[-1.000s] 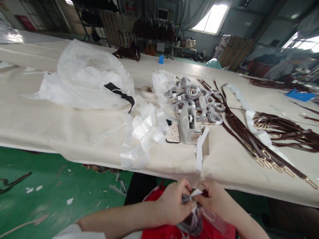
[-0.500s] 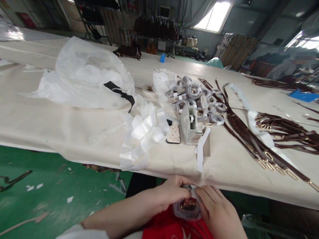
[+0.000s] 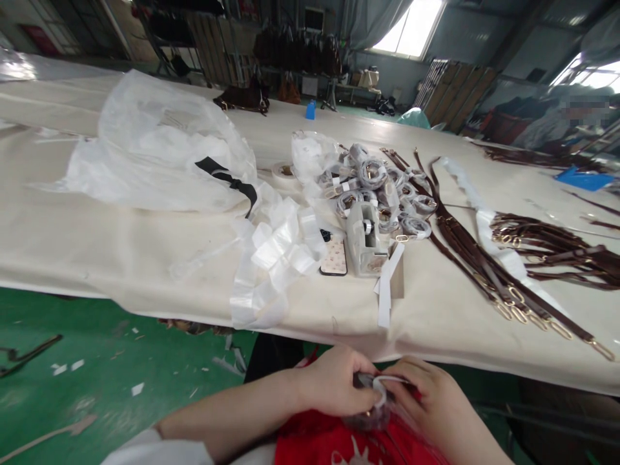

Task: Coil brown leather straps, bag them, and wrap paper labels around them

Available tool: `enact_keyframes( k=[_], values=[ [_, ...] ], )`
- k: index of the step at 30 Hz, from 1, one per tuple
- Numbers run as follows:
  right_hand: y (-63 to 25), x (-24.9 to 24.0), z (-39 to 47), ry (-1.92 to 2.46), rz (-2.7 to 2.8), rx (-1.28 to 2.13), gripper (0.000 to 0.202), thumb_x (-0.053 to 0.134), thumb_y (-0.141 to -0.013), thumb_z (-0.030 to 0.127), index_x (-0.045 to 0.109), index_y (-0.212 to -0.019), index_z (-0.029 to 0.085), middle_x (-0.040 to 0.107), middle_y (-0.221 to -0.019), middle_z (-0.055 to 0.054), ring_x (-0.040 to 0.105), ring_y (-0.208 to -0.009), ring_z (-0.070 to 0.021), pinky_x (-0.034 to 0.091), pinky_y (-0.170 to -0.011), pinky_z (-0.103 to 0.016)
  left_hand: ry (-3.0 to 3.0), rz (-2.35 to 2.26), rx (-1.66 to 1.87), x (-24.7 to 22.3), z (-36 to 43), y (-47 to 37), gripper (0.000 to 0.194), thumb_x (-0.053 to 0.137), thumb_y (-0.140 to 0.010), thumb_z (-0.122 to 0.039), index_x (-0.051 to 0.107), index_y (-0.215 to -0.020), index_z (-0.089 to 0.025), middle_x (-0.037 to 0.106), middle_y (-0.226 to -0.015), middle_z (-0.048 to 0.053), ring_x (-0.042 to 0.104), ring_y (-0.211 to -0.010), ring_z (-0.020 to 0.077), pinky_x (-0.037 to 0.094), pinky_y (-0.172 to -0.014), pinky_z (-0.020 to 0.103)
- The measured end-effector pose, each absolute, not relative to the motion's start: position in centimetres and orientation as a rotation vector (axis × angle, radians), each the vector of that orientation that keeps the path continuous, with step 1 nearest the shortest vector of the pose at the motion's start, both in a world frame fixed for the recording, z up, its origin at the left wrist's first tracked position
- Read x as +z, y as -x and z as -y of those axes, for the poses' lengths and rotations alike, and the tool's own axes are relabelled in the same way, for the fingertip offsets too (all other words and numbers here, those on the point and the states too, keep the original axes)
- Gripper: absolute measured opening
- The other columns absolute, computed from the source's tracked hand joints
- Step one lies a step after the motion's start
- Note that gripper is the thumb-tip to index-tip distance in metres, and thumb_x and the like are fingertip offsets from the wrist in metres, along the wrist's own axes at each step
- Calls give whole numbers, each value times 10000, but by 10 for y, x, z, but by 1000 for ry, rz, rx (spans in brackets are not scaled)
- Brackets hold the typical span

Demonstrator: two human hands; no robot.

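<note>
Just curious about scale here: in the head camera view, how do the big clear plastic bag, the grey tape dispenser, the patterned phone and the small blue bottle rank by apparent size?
1. Big clear plastic bag
2. Grey tape dispenser
3. Patterned phone
4. Small blue bottle, though it stands farther away, so its true size is unsure.

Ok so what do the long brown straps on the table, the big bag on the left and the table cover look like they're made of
Brown straps: probably leather or imitation leather, dark with a slight sheen, ending in shiny gold-coloured metal clips.
Big bag: thin clear plastic film, crinkled and glossy, see-through.
Table cover: apparently cream woven cloth, matt, draping softly over the edge.
</note>
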State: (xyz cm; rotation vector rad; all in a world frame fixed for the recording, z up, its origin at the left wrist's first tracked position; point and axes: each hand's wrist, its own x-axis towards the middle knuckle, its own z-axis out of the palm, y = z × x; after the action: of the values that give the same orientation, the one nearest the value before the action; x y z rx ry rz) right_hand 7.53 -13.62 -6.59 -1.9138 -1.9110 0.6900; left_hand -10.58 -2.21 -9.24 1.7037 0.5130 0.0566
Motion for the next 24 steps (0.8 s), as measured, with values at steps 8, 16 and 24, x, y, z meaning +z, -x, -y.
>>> enact_keyframes(
  k=[8,16,24],
  values=[
    [-74,-57,120,2090,1823,859,97,599,-847,209,658,-770,212,729,-767,-26,686,-743,-225,494,-704,-337,-1891,-511,156,-88,29,109,128,616,-727,-236,699,-688,-147,556,-561,-33,476,-529,105,329,-503,205],
    [-49,-74,129,1993,2029,229,226,469,-865,63,641,-884,208,699,-872,-70,688,-809,-244,558,-724,-377,-1380,-616,257,-103,31,98,358,508,-723,-148,776,-961,-166,749,-866,36,672,-809,207,514,-728,282],
    [-34,-78,136,1813,2187,-158,516,451,-805,-11,559,-1298,101,653,-1267,-165,618,-1159,-311,571,-985,-459,-1089,-749,370,-107,15,95,412,615,-810,-358,742,-1136,-138,762,-908,98,696,-795,238,542,-793,377]
  ],
)
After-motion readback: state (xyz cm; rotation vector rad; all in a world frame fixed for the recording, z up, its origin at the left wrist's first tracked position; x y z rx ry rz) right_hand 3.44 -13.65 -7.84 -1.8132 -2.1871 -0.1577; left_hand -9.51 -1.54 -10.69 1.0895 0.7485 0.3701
